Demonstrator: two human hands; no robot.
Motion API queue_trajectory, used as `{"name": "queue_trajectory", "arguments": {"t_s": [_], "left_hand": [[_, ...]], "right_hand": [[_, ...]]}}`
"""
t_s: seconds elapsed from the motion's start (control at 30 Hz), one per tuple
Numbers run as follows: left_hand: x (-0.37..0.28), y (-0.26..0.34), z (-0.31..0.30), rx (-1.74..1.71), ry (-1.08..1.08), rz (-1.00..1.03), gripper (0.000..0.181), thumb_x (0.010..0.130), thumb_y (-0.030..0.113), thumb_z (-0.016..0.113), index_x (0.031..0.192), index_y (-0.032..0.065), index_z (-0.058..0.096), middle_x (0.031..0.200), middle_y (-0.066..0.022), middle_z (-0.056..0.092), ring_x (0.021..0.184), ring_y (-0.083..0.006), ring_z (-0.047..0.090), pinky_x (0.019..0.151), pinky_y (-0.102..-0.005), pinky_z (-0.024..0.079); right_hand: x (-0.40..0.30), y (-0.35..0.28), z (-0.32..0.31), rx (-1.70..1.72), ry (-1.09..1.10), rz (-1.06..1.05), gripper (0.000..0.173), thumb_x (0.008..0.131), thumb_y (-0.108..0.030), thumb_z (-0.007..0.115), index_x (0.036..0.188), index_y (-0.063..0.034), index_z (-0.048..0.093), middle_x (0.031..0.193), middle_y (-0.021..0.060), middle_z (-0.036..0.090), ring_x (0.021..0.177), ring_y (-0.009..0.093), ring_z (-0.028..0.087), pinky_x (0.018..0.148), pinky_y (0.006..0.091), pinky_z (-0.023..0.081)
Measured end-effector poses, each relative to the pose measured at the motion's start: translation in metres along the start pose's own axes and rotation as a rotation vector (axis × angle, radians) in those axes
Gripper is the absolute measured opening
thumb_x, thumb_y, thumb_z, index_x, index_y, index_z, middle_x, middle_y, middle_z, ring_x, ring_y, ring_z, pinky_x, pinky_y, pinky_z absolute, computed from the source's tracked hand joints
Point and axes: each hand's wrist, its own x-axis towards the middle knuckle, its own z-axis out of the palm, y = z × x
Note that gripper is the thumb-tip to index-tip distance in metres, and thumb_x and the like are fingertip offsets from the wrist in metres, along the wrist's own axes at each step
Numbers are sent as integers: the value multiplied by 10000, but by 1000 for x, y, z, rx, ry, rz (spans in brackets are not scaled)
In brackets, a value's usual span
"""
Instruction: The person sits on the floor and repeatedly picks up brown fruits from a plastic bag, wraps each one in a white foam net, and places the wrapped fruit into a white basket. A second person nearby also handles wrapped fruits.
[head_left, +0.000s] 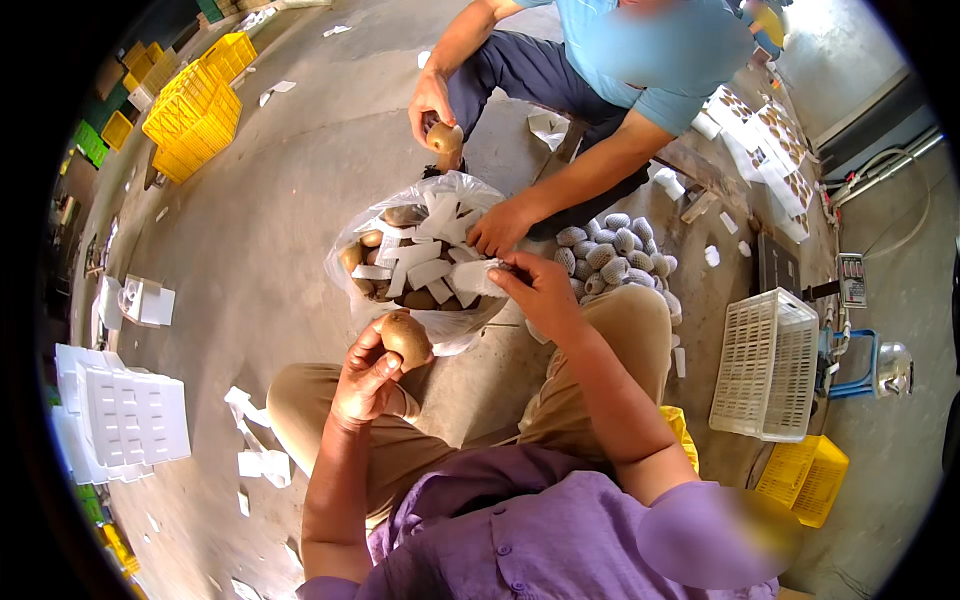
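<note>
My left hand (369, 375) holds a brown kiwifruit (406, 339) upright, just in front of a clear plastic bag (339, 266) on the floor. Between the thumb and fingers of my right hand (536, 289) is a white foam net sleeve (477, 277), held over the bag's near right side. Bare kiwifruit lie in the bag under many flat foam sleeves (414, 259). Right of the bag, beyond my right knee, is a heap of kiwifruit in foam nets (611, 251). A co-worker opposite holds a kiwifruit (444, 138) in one hand and reaches with the other hand (501, 227) to the sleeves.
A white plastic basket (763, 366) and a yellow crate (804, 478) stand at the right. Yellow crates (193, 120) are stacked at the upper left, white foam trays (131, 420) at the left. Trays of fruit (772, 142) lie at the upper right. White scraps (264, 461) litter the floor.
</note>
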Motion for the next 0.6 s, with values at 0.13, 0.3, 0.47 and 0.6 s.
{"name": "queue_trajectory", "arguments": {"t_s": [0.13, 0.3, 0.47, 0.6], "left_hand": [[5, -4, -8, 243, 46, 66, 505, 912, 19, 704, 1379, 27, 513, 1324, -67, 577, 1210, -196, 572, 1054, -379, 459], [12, -7, -4, 295, 65, 81, 494, 887, 3, 736, 1348, 39, 560, 1438, -77, 506, 1281, -187, 521, 1070, -356, 445], [13, -9, -9, 247, 10, 83, 491, 883, 36, 755, 1344, 35, 586, 1526, -107, 429, 1273, -208, 538, 1063, -363, 458], [10, -8, -14, 270, -2, -53, 508, 896, 26, 742, 1367, 32, 551, 1380, -81, 567, 1221, -181, 566, 1053, -353, 465]], "right_hand": [[-11, 0, 3, 197, -217, 248, 182, 991, -128, 621, 1125, -12, 664, 785, -14, 570, 686, 72, 506, 607, 261, 430], [-15, 10, 14, 249, -307, 103, 209, 1011, -73, 557, 1198, -20, 633, 828, -18, 540, 697, 64, 473, 632, 242, 420], [-15, 8, 21, 257, -389, 161, 195, 998, -49, 562, 1178, -24, 631, 843, -31, 525, 704, 56, 454, 635, 238, 412], [-17, 4, 33, 491, -236, 175, 126, 967, 14, 563, 1075, -18, 619, 946, 0, 558, 731, 72, 504, 667, 223, 429]]}}
